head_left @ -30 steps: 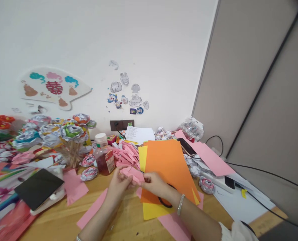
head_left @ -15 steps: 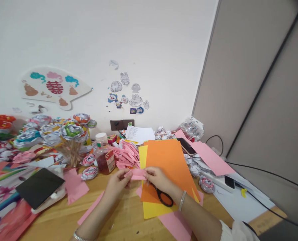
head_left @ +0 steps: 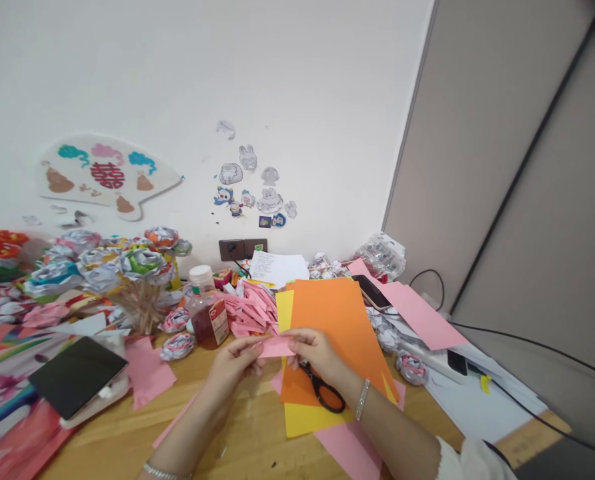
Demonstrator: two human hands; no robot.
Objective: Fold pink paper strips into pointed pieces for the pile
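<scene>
A small piece of pink paper [head_left: 275, 347] is stretched between my two hands, above the table. My left hand [head_left: 240, 360] pinches its left end between thumb and fingers. At the right end, my right hand [head_left: 311, 350] grips it the same way. Black-handled scissors [head_left: 327, 395] show just below my right hand, over the orange paper [head_left: 335, 313]; their blades are mostly hidden by the hand. Yellow paper [head_left: 310, 420] lies under the orange sheets. Behind my hands is a heap of folded pink paper strips [head_left: 250, 308].
A bottle of dark liquid [head_left: 208, 320] stands left of the strips. Several paper flowers [head_left: 142, 263] fill the back left, with a black tablet [head_left: 77, 377] in front. To the right are a pink sheet [head_left: 425, 317], a phone [head_left: 372, 292], a paper rosette [head_left: 412, 368] and cables.
My left fingers have shifted slightly to the right along the pink paper, and less of it shows between my hands. My right fingers have curled over its upper edge.
</scene>
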